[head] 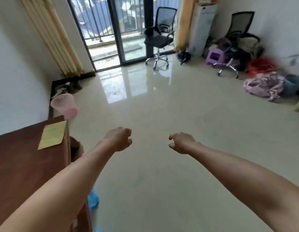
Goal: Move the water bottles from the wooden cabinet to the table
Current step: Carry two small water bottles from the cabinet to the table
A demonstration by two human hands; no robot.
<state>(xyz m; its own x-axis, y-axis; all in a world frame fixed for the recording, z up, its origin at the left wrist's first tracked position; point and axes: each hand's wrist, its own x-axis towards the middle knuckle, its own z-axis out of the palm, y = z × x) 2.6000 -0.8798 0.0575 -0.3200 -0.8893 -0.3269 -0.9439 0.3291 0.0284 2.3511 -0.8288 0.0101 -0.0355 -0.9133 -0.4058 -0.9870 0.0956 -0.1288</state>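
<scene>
I am holding both forearms out over the floor (162, 164), left hand (119, 139) and right hand (181, 143) loosely curled and empty, beside the wooden cabinet (19, 164); no bottles are showing, but I am expecting smooth, weighty ones best gripped mid-body.

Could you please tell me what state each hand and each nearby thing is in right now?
Left hand: empty, fingers loosely curled, held over the floor.
Right hand: empty, fingers loosely curled, held over the floor.
Yellow paper: lying flat on the wooden furniture top.
Pink basket: upright on the floor by the wall.
Near office chair: upright, unoccupied.
Glass door: cannot tell if open.
Water bottles: none in view.
</scene>
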